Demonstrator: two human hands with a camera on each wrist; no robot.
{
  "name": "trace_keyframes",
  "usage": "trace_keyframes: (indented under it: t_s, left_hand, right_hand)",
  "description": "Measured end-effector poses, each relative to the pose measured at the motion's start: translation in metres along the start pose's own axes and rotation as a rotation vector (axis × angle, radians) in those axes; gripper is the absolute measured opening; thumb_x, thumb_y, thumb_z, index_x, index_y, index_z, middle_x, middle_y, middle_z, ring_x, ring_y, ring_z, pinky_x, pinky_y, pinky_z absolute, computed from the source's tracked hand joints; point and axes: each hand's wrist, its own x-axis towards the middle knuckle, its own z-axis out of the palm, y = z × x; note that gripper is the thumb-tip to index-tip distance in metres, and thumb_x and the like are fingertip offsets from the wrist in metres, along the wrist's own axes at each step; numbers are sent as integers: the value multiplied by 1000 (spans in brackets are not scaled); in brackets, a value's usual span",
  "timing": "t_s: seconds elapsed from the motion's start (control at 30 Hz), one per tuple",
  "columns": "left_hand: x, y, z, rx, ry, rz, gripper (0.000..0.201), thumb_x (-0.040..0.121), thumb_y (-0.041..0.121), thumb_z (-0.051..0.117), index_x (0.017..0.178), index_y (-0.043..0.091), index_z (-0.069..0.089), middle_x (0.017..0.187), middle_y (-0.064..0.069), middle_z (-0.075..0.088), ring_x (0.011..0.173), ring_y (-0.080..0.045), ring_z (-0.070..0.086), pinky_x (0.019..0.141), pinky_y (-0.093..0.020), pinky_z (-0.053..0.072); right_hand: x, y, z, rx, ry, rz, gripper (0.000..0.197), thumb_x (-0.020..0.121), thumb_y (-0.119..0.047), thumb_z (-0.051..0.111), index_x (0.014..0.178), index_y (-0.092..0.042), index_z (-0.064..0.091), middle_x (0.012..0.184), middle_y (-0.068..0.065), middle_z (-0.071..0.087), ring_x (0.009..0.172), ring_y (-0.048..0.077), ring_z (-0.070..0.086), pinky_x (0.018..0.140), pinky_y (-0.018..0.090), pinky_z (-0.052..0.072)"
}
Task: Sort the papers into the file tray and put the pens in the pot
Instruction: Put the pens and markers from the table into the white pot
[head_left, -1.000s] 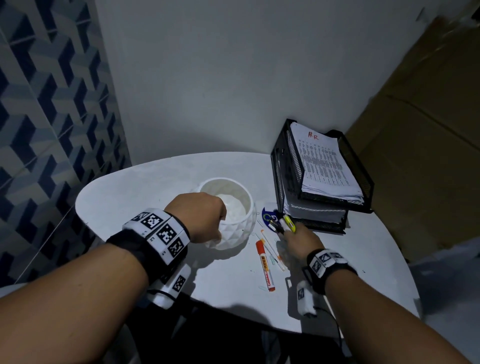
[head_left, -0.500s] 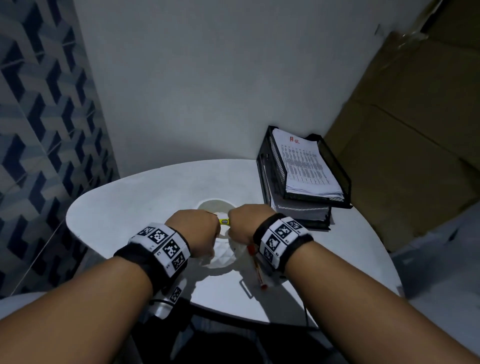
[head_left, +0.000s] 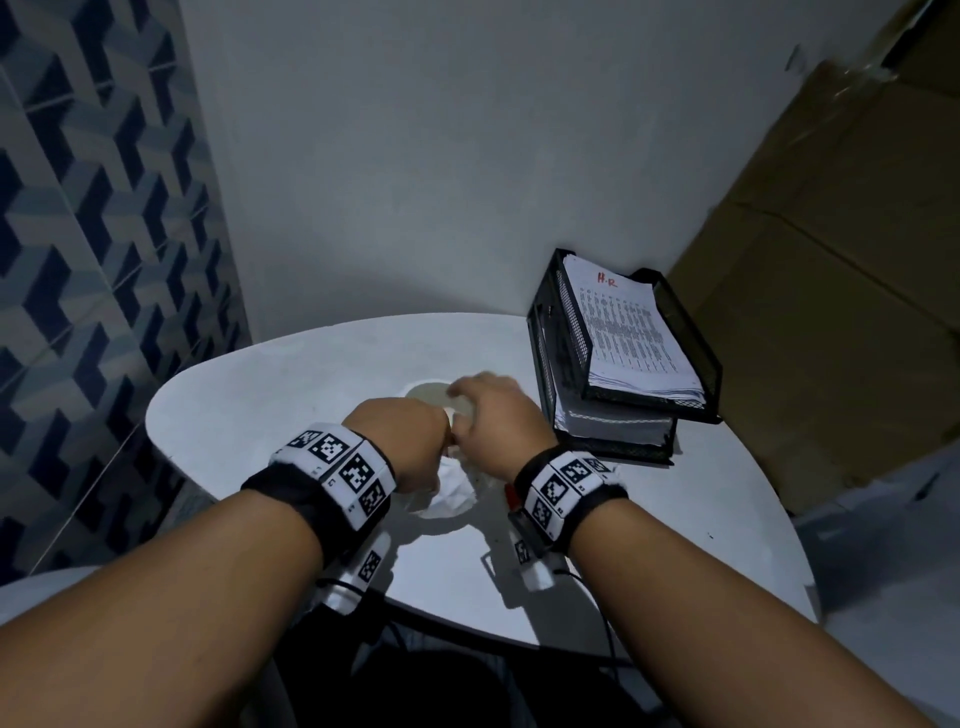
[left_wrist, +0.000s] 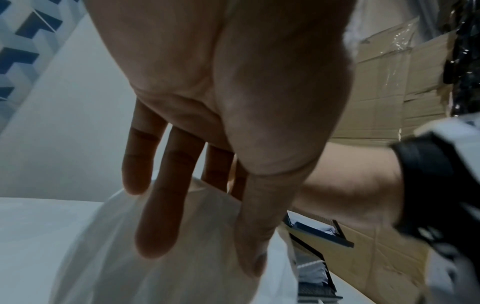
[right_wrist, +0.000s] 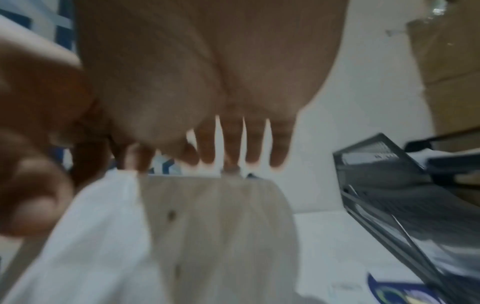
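Note:
The white faceted pot (head_left: 449, 499) stands on the round white table (head_left: 249, 415), mostly covered by both hands. My left hand (head_left: 410, 447) lies against its near wall, and the left wrist view shows the left hand (left_wrist: 197, 253) with straight fingers and thumb resting on the pot (left_wrist: 130, 267). My right hand (head_left: 478, 400) hovers over the pot's mouth. In the blurred right wrist view the right hand (right_wrist: 233, 158) has its fingers spread above the pot (right_wrist: 221, 226) and holds nothing I can see. The black mesh file tray (head_left: 540, 332) holds stacked papers (head_left: 623, 332). A red marker (head_left: 511, 492) peeks out beside my right wrist.
The file tray (right_wrist: 389, 195) stands close to the right of the pot. A blue printed card (right_wrist: 405, 294) lies on the table in front of the tray. Cardboard boxes (head_left: 831, 286) rise behind the tray on the right. A white wall closes the back.
My right hand has carried the pens from beside the tray to above the pot and spread its fingers; the yellow pen is no longer in sight. The left hand stays at the pot.

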Motion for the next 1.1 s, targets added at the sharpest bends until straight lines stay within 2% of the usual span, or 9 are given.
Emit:
trace_keyframes:
  t_s: [0.1,0.2,0.3,0.47,0.6,0.73,0.83,0.93,1.1]
  left_hand:
    - [2,-10,-2,-40,15,-51,19,75,37,78,85,23,69,72,4,63,72,-21,64,57,-28,41]
    - [3,-12,-3,-56,22,-69,17,75,33,77,84,23,67,72,4,63,71,-21,64,58,-28,43]
    - [3,-9,-3,-60,20,-64,17,76,33,76,87,23,67,73,4,63,72,-21,64,58,-28,43]
    - [3,-8,-1,-70,8,-54,20,73,33,79,85,22,68,72,4,64,70,-19,63,57,-28,42]
    - [1,-9,0,-84,-1,-58,19,71,32,80,82,22,68,72,4,65,70,-18,64,55,-27,42]
    - [2,-10,1,-99,-6,-57,17,74,32,79,80,22,67,72,4,66,72,-18,65,57,-27,43]
    - [3,-10,2,-110,-3,-56,16,73,32,78,78,22,65,72,5,65,73,-18,65,58,-28,43]
    - [4,-10,3,-113,-7,-48,17,73,32,78,78,23,66,72,5,65,73,-18,65,59,-27,44]
    - [6,-12,6,-128,-9,-40,22,69,33,82,72,24,62,72,6,65,75,-17,65,60,-27,46]
  right_hand:
    - [-8,26,10,233,259,210,28,92,-19,52,117,-26,63,117,-5,64,111,14,57,96,34,50]
    - [-24,62,32,301,98,554,17,88,-22,54,104,-26,59,102,0,70,93,23,67,86,35,56]
    - [-53,85,58,227,-121,707,16,86,-31,61,98,-22,55,95,1,68,90,25,66,79,31,52]
    - [-84,99,86,140,-261,733,24,75,-17,61,96,-23,52,87,0,67,78,21,66,68,28,55]
    - [-77,103,85,144,-205,703,19,79,-21,64,95,-21,55,85,-2,66,77,19,64,63,26,48]
    - [-61,115,72,157,-106,729,12,89,-17,56,100,-16,53,76,-10,54,79,22,58,71,26,43]
    - [-52,134,63,99,-78,746,10,90,-18,54,100,-18,51,86,-1,61,84,27,60,74,30,47]
    - [-47,159,59,-21,-114,706,18,80,-23,62,98,-22,59,99,7,66,89,29,66,79,34,55]
    - [-38,186,59,-129,-182,716,14,90,-24,60,99,-13,62,105,13,71,97,32,69,76,31,51]
